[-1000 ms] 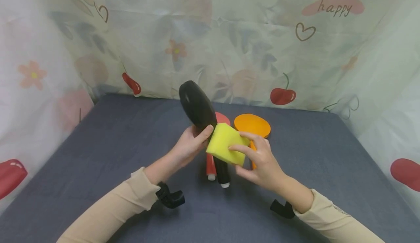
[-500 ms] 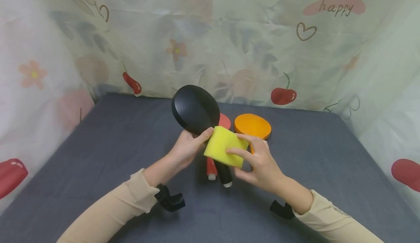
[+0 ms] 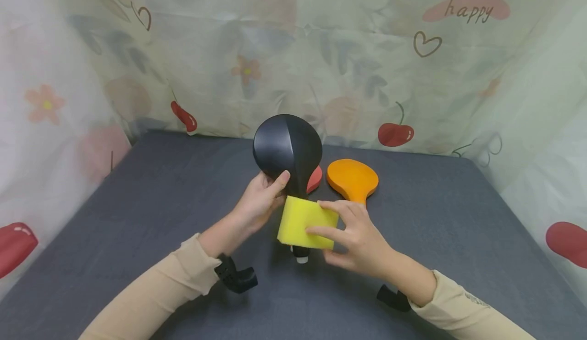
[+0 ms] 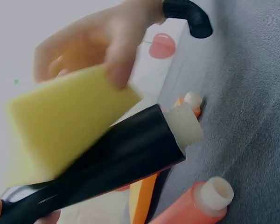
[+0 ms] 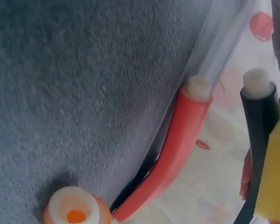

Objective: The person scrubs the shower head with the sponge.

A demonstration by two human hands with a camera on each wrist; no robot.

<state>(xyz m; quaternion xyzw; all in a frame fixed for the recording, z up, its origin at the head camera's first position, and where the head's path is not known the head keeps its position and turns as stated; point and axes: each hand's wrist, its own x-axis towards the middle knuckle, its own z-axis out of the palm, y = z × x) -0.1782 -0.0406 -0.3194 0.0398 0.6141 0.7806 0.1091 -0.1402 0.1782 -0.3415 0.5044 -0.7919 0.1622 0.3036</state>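
Observation:
My left hand [image 3: 259,200] grips a black paddle-shaped thing [image 3: 289,149] at the neck, below its round head. The paddle is raised off the table, head up and away, its handle pointing towards me and ending in a pale tip. My right hand [image 3: 359,235] pinches a yellow sponge [image 3: 304,224] between thumb and fingers. The sponge lies over the handle and hides part of it in the head view. In the left wrist view the blurred sponge [image 4: 67,119] is against the black handle [image 4: 130,140]. At the right edge of the right wrist view, the sponge [image 5: 275,172] is beside the black handle [image 5: 259,116].
An orange paddle-shaped thing [image 3: 352,177] lies on the dark grey table [image 3: 137,207], right of the black one. A red one [image 3: 315,179] is mostly hidden behind the black one. Patterned cloth [image 3: 206,75] stands around the table's back and sides.
The black paddle has turned from edge-on to face-on, and its head now leans less to the left. The sponge and right hand have moved down along the handle and slightly left.

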